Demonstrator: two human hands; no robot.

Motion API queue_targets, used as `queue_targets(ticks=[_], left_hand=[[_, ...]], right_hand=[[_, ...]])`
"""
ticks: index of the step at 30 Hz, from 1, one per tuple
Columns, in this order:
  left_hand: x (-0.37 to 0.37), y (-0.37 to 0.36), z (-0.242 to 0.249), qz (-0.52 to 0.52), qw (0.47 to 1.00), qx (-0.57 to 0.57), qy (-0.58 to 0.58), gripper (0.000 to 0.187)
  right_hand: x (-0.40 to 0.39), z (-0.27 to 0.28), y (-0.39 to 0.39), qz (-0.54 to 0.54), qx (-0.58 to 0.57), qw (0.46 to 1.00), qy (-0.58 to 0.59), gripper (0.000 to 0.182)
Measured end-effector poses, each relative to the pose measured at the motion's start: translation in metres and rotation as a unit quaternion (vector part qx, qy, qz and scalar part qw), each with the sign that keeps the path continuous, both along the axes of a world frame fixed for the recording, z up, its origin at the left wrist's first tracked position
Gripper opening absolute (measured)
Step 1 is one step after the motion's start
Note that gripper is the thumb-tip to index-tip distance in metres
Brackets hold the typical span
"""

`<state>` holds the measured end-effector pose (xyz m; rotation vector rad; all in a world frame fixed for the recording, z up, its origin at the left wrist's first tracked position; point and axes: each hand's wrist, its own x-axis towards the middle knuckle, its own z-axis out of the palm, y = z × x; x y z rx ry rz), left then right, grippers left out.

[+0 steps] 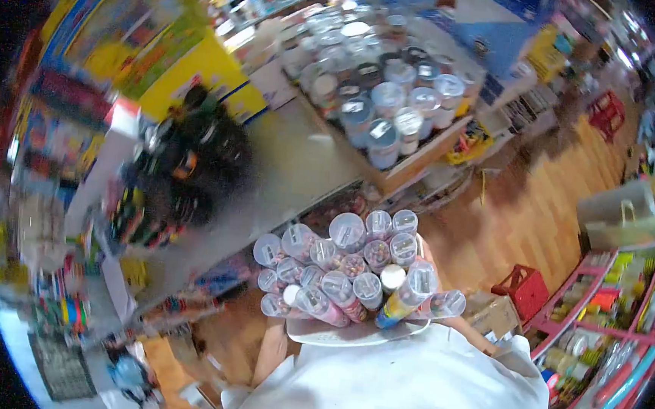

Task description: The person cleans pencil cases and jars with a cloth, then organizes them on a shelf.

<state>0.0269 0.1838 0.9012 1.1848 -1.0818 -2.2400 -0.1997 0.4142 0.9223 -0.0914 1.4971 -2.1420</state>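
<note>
Against the front of my white shirt is a white tray (356, 333), crowded with several clear plastic tubes (348, 232) with pencil sharpeners in their lids. Small colourful bits fill many of the tubes. A taller tube with a yellow and blue lower part (404, 297) leans at the right, beside another tilted tube (446, 304). My left hand (276, 325) holds the tray's left side, its fingers hidden beneath. At the right side my right hand (452, 321) supports the tray, mostly covered by the tubes.
Ahead, a wooden-edged display table (422, 156) bears several lidded jars (386, 98). A glass counter (293, 149) runs along the left, with dark goods (194, 157) on it. Red crates (520, 292), a cardboard box (493, 316) and pink shelves (575, 298) stand to the right on the wooden floor (485, 231).
</note>
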Motion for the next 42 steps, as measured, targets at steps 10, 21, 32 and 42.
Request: queue_targets(ticks=[10,21,32,42], left_hand=[[0.019,0.020,-0.037,0.080,0.996,0.018,0.035,0.046],[0.003,-0.055,0.013,0.017,0.995,-0.075,0.070,0.048],[-0.149,-0.189,0.073,-0.243,0.960,-0.139,0.020,0.051],[-0.273,-0.234,0.080,-0.370,0.914,-0.163,-0.036,0.054]], right_hand=[[-0.008,-0.009,-0.065,0.075,0.008,0.996,0.056,0.051],[-0.004,0.014,-0.132,0.076,-0.034,0.990,0.114,0.052],[-0.001,0.004,-0.133,0.001,-0.008,0.993,0.117,0.053],[0.003,0.004,-0.162,-0.071,0.038,0.983,0.166,0.053]])
